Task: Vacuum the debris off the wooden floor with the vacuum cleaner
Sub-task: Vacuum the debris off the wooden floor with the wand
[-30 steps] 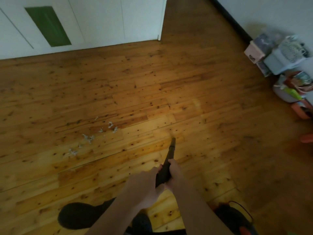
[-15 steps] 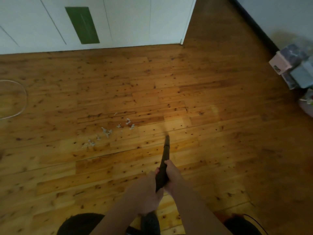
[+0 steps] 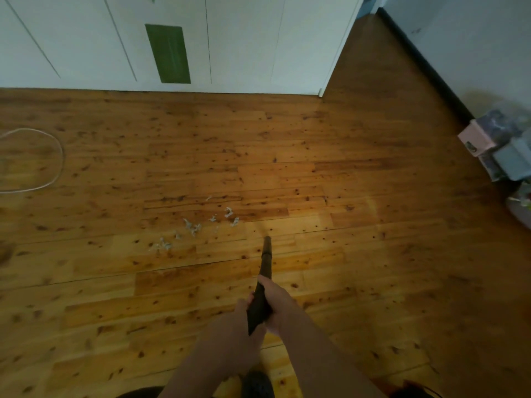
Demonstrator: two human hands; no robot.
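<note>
A dark vacuum nozzle point(image 3: 265, 261) points away from me over the wooden floor point(image 3: 344, 225). Both hands grip it: my left hand point(image 3: 232, 320) sits lower on its left side, my right hand point(image 3: 277, 303) wraps it from the right. Several small pale scraps of debris point(image 3: 195, 228) lie scattered on the boards, ahead and to the left of the nozzle tip. The tip is a short way right of the nearest scraps and does not touch them. The vacuum's body is hidden below my arms.
White cabinet doors point(image 3: 230, 47) with a green panel point(image 3: 168, 53) line the far side. A pale cable loop point(image 3: 43, 156) lies at the left edge. Boxes and bags point(image 3: 500, 145) are stacked against the right wall. Dark shapes show at the bottom edge.
The view has swung left and up, so the debris sits more centrally. The nozzle tip has come closer to the scraps. Both hands keep the same grip.
</note>
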